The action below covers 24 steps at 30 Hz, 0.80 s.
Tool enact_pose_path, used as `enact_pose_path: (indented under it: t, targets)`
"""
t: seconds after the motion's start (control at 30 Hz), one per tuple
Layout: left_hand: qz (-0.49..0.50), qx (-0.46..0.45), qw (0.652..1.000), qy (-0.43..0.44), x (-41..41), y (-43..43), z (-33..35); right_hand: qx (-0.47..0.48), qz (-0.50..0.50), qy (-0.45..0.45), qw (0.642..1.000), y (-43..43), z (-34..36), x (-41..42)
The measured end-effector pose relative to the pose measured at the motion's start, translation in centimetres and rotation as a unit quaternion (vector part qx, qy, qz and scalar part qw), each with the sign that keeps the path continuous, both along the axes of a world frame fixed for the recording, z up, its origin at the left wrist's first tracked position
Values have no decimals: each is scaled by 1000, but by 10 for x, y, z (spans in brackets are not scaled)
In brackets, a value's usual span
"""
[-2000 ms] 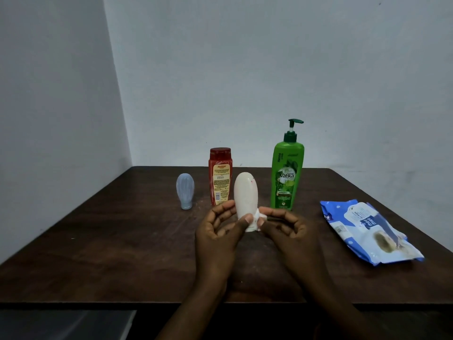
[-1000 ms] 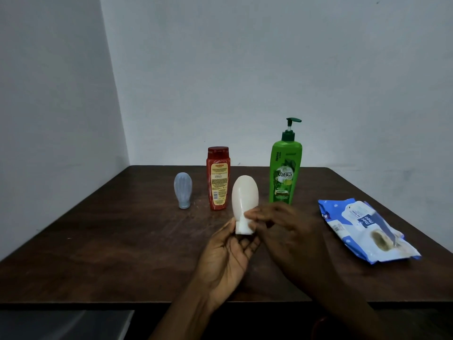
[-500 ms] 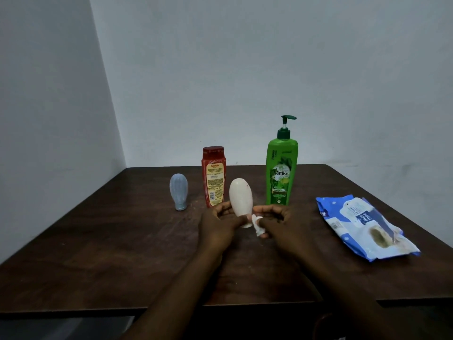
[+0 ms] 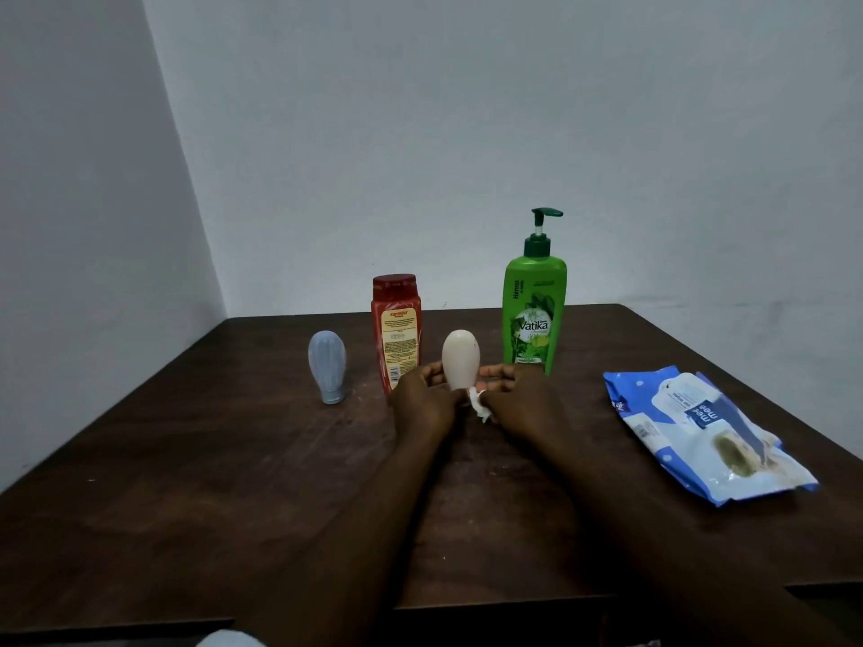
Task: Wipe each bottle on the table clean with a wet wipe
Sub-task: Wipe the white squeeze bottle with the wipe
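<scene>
A cream oval bottle (image 4: 460, 361) stands cap-down in the middle of the dark wooden table (image 4: 187, 459). My left hand (image 4: 422, 403) grips its lower part from the left. My right hand (image 4: 518, 403) holds a crumpled white wet wipe (image 4: 480, 406) against the bottle's base on the right. Behind stand a red bottle (image 4: 396, 333) and a tall green pump bottle (image 4: 534, 315). A small pale blue bottle (image 4: 328, 366) stands cap-down at the left.
A blue and white wet wipe pack (image 4: 700, 431) lies flat on the right side of the table. White walls meet in a corner behind the table's far left. The table's front edge runs below my forearms.
Both hands and the cream bottle have moved away from me toward the row of bottles, and the bottle has come down to the table. The wipe stays at its base.
</scene>
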<state>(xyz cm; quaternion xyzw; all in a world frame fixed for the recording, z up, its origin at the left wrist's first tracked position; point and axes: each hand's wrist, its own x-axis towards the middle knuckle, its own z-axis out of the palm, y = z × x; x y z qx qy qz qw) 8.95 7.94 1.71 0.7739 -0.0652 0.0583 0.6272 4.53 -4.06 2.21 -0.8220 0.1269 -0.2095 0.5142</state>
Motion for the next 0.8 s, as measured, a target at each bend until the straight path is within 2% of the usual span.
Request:
enact_pose_path:
  t: [0.43, 0.63, 0.8]
  targets:
    - [10, 24, 999, -19, 11, -9, -5, -13, 11, -18, 1000, 0, -12, 12]
    - [-1, -16, 1000, -6, 6, -3, -5, 44, -16, -45, 998, -7, -13, 9]
    - [19, -15, 1000, -1, 0, 11, -9, 39, -26, -54, 997, -13, -15, 5]
